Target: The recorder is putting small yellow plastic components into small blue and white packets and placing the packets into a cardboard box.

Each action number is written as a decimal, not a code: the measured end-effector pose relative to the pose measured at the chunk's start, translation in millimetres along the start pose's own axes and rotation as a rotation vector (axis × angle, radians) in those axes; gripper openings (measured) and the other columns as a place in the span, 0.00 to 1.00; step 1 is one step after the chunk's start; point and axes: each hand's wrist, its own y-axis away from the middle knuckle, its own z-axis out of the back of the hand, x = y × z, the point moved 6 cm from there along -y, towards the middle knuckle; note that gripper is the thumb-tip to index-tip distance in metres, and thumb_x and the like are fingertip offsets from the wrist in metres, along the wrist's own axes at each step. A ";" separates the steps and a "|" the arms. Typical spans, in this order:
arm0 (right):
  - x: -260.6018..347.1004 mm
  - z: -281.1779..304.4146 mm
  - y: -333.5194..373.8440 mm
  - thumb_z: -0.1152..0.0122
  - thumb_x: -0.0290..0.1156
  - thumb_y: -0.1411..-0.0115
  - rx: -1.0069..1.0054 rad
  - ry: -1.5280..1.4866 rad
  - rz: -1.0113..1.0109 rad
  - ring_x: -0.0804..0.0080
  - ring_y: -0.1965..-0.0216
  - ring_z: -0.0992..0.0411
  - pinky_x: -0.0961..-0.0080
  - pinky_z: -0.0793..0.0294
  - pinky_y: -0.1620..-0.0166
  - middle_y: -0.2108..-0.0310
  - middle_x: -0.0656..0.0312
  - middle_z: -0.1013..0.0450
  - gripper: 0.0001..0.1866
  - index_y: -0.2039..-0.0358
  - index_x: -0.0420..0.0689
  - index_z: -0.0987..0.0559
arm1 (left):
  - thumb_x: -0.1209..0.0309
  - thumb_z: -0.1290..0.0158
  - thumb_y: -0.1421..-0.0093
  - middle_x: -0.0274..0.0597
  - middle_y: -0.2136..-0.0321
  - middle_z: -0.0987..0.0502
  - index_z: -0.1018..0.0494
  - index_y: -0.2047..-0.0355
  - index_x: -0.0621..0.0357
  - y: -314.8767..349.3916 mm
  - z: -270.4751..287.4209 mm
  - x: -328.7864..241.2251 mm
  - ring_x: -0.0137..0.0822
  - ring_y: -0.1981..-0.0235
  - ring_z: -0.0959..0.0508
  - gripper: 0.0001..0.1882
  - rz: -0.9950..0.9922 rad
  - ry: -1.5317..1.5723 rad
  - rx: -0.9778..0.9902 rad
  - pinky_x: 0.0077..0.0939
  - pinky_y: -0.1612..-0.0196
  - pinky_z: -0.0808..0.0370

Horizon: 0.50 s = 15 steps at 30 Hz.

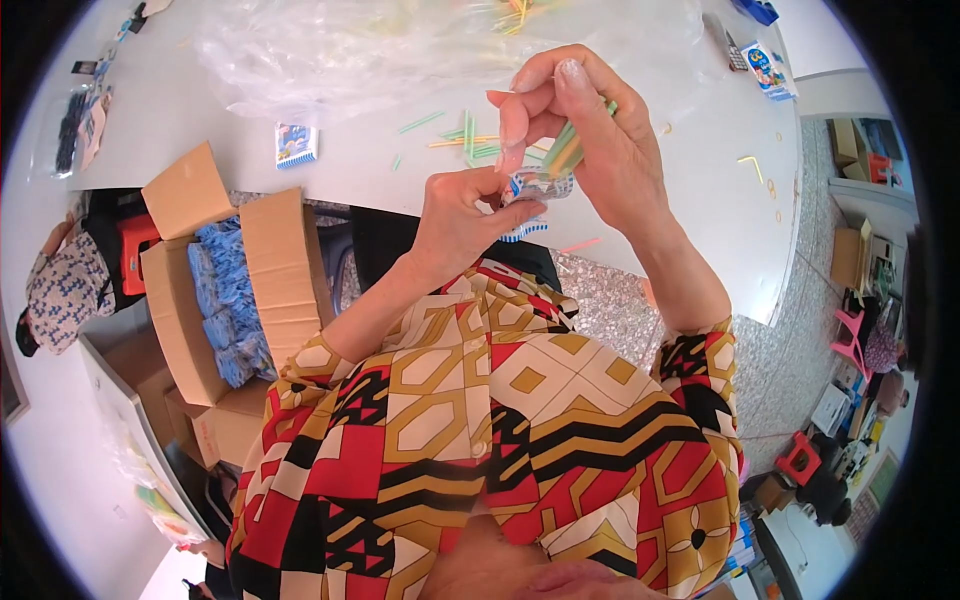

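My left hand (452, 215) pinches a small clear plastic pouch with blue and white print (527, 226), its mouth held upward over the table's near edge. Above it is my right hand (622, 155), its fingers curled around a bundle of green and yellow straws (568, 150). The lower ends of the straws reach down to the pouch's mouth; whether they are inside it I cannot tell. On the table just beyond lie loose green and yellow straws (470, 138). A blue and white packet (296, 146) rests farther left.
A large clear plastic bag (290, 65) spreads over the far side of the white table (700, 200). An open cardboard box (284, 262) full of blue packets (232, 300) stands at my left. Another packet (768, 72) sits far right. A person (75, 285) is at the far left.
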 end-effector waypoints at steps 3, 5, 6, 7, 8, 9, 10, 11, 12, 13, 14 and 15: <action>-2.3 3.0 -0.1 0.66 0.39 0.30 -0.008 0.008 -0.018 0.76 0.74 0.28 0.66 0.33 0.43 0.77 0.61 0.30 0.18 0.63 0.39 0.31 | 0.73 0.37 0.53 0.38 0.85 0.25 0.22 0.78 0.64 -2.2 0.0 -3.9 0.23 0.84 0.30 0.07 -0.049 -0.123 -0.001 0.19 0.79 0.33; -2.3 4.3 0.2 0.66 0.39 0.30 -0.003 0.013 -0.019 0.76 0.73 0.27 0.67 0.33 0.43 0.76 0.61 0.29 0.18 0.63 0.39 0.30 | 0.73 0.36 0.53 0.37 0.85 0.25 0.23 0.78 0.64 -3.4 -0.7 -1.0 0.23 0.84 0.30 0.07 -0.056 -0.103 0.004 0.19 0.79 0.33; -0.8 3.1 0.2 0.65 0.39 0.30 0.030 0.056 -0.003 0.76 0.73 0.27 0.69 0.31 0.46 0.76 0.61 0.28 0.18 0.63 0.39 0.30 | 0.73 0.36 0.53 0.37 0.85 0.25 0.23 0.78 0.64 -3.8 -1.0 -0.6 0.23 0.85 0.30 0.07 -0.060 -0.082 0.003 0.19 0.79 0.33; 0.8 1.5 0.5 0.65 0.39 0.30 0.064 0.099 0.012 0.76 0.72 0.27 0.71 0.29 0.49 0.75 0.60 0.28 0.18 0.62 0.40 0.30 | 0.73 0.36 0.53 0.37 0.85 0.25 0.23 0.78 0.64 -4.1 -2.0 -1.2 0.23 0.85 0.30 0.07 -0.061 -0.082 0.008 0.19 0.79 0.33; 1.7 1.6 0.5 0.65 0.39 0.30 0.061 0.099 0.012 0.76 0.72 0.27 0.71 0.29 0.49 0.75 0.60 0.28 0.18 0.62 0.40 0.30 | 0.73 0.36 0.53 0.37 0.85 0.25 0.23 0.78 0.64 -4.5 -2.0 -3.4 0.23 0.85 0.30 0.08 -0.077 -0.068 -0.004 0.19 0.80 0.33; 1.2 0.4 0.3 0.65 0.39 0.30 0.076 0.101 -0.010 0.76 0.71 0.27 0.73 0.28 0.52 0.75 0.60 0.28 0.18 0.62 0.40 0.29 | 0.73 0.36 0.53 0.37 0.86 0.25 0.23 0.78 0.65 -4.7 -1.8 -5.0 0.23 0.85 0.30 0.08 -0.094 -0.053 -0.016 0.19 0.80 0.33; 0.2 -0.6 0.4 0.65 0.39 0.30 0.092 0.102 -0.033 0.76 0.71 0.26 0.75 0.27 0.55 0.75 0.60 0.27 0.18 0.61 0.40 0.29 | 0.73 0.36 0.53 0.37 0.86 0.25 0.23 0.78 0.65 -5.0 -2.0 -4.8 0.23 0.85 0.30 0.08 -0.094 -0.054 -0.014 0.19 0.80 0.33; -0.2 -0.1 0.6 0.65 0.39 0.30 0.091 0.103 -0.032 0.76 0.71 0.26 0.75 0.27 0.55 0.75 0.60 0.27 0.18 0.61 0.40 0.29 | 0.72 0.36 0.53 0.36 0.86 0.25 0.23 0.78 0.65 -5.5 -2.1 -3.3 0.23 0.85 0.30 0.08 -0.076 -0.048 -0.010 0.19 0.80 0.34; -0.9 -0.2 0.9 0.65 0.39 0.30 0.103 0.097 -0.026 0.75 0.71 0.26 0.76 0.26 0.57 0.74 0.60 0.27 0.18 0.61 0.40 0.29 | 0.72 0.36 0.53 0.36 0.86 0.26 0.23 0.79 0.65 -5.9 -2.1 -2.0 0.22 0.85 0.30 0.09 -0.059 -0.042 -0.006 0.19 0.80 0.34; -1.8 -0.2 0.9 0.65 0.39 0.30 0.116 0.091 -0.021 0.75 0.71 0.26 0.76 0.26 0.59 0.74 0.60 0.27 0.18 0.60 0.40 0.29 | 0.72 0.36 0.53 0.36 0.86 0.26 0.23 0.79 0.65 -6.3 -1.5 -2.4 0.22 0.85 0.30 0.09 -0.059 -0.042 -0.006 0.19 0.80 0.34; -2.8 1.1 0.7 0.65 0.39 0.30 0.115 0.091 -0.021 0.75 0.71 0.26 0.76 0.26 0.59 0.74 0.60 0.27 0.18 0.60 0.40 0.29 | 0.72 0.36 0.53 0.36 0.87 0.26 0.24 0.79 0.65 -6.8 -2.0 -1.8 0.22 0.85 0.31 0.09 -0.030 -0.045 0.016 0.19 0.80 0.34; -3.5 2.5 0.2 0.65 0.39 0.30 0.119 0.117 -0.011 0.75 0.70 0.26 0.76 0.26 0.58 0.74 0.60 0.27 0.18 0.60 0.40 0.29 | 0.72 0.36 0.53 0.35 0.88 0.27 0.24 0.80 0.65 -7.2 -2.9 -0.7 0.21 0.85 0.32 0.10 -0.002 -0.047 0.038 0.18 0.80 0.35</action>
